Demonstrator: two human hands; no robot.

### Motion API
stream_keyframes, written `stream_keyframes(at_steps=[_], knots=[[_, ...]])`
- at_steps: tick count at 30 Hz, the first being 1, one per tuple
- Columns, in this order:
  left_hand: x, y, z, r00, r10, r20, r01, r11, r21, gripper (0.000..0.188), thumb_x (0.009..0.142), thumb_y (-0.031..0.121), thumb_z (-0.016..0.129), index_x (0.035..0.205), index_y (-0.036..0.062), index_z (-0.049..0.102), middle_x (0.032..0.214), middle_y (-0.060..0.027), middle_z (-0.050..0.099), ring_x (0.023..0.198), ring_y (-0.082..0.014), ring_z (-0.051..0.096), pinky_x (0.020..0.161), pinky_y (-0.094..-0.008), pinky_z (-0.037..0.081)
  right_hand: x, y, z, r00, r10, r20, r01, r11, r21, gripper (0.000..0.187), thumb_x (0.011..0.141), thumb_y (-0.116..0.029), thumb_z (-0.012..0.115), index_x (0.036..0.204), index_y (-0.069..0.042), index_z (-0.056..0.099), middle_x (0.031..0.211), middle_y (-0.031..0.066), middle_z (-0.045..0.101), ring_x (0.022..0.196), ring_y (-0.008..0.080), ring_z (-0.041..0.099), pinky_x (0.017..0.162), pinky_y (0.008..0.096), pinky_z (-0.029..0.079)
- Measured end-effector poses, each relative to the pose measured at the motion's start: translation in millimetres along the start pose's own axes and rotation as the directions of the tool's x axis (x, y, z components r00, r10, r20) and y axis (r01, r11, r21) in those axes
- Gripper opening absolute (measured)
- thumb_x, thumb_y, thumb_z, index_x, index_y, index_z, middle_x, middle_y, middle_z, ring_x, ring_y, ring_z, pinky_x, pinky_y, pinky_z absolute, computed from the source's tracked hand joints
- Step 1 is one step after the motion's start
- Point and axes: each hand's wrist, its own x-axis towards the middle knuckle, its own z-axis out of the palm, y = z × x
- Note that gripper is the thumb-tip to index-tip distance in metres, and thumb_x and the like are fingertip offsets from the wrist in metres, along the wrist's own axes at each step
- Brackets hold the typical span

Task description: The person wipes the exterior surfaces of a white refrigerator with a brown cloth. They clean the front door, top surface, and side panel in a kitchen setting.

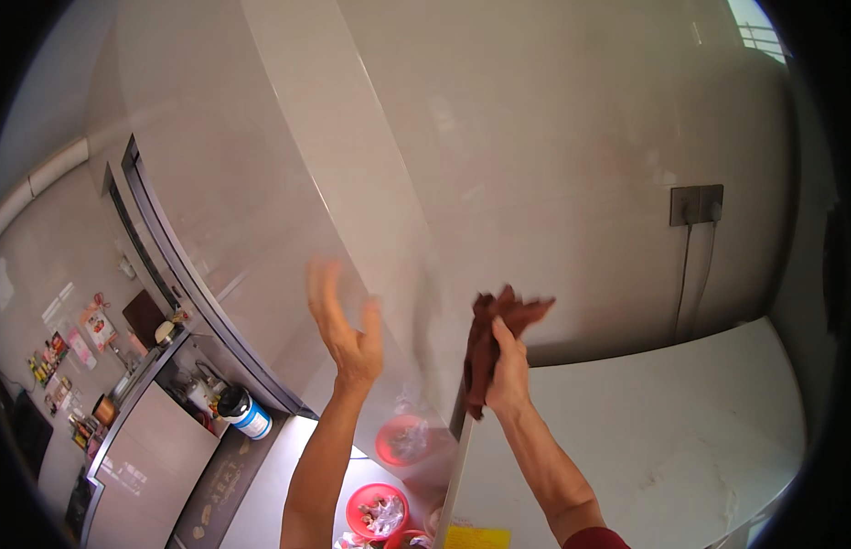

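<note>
Dark red cloth point(498, 339); below it a white countertop point(663, 430), red bowl point(378, 510), yellow packet point(476, 537), blue-and-white tub point(246, 414) leftward

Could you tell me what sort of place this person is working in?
Most likely a home kitchen. A white counter runs along a tiled wall with a power socket, and pans and jars fill a shelf at lower left. The right hand holds a dark red cloth.
</note>
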Motion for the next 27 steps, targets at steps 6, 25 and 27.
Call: stream_keyframes(at_steps=[6,25,27], knots=[[-18.3,-70.1,61.4,0.987,-0.061,-0.147,0.097,0.963,0.25,0.059,0.096,0.037,0.037,0.142,0.0002,0.033,0.15,-0.026,0.022,0.138,-0.0438,0.02,0.112,-0.0516,0.012,77.0,21.5,100.5,0.743,-0.402,0.535,0.657,0.591,-0.468,0.028,0.094,-0.033,0.044,0.098,-0.007,0.055,0.08,0.005,0.056,0.056,0.0179,0.045,0.05,0.0322,0.035],[-23.1,-79.5,61.3,0.979,0.061,-0.194,-0.036,0.991,0.13,0.057,0.095,0.025,0.035,0.141,-0.0065,0.029,0.152,-0.0243,0.015,0.141,-0.0372,0.015,0.113,-0.0477,0.014,176.0,216.8,-86.9,0.978,0.09,-0.186,-0.195,0.702,-0.685,0.089,0.087,-0.071,0.028,0.146,-0.004,0.027,0.152,0.0179,0.022,0.142,0.0322,0.013,0.115,0.0395,0.008],[-23.6,-81.6,64.1,0.976,0.058,-0.209,-0.034,0.992,0.118,0.057,0.094,0.025,0.035,0.141,-0.0066,0.03,0.152,-0.0247,0.015,0.141,-0.0379,0.014,0.113,-0.0487,0.013,147.3,241.6,-108.9,0.985,0.036,-0.169,-0.135,0.771,-0.623,0.076,0.092,-0.059,0.031,0.144,-0.004,0.029,0.149,0.0133,0.028,0.138,0.0273,0.022,0.112,0.0344,0.016]])
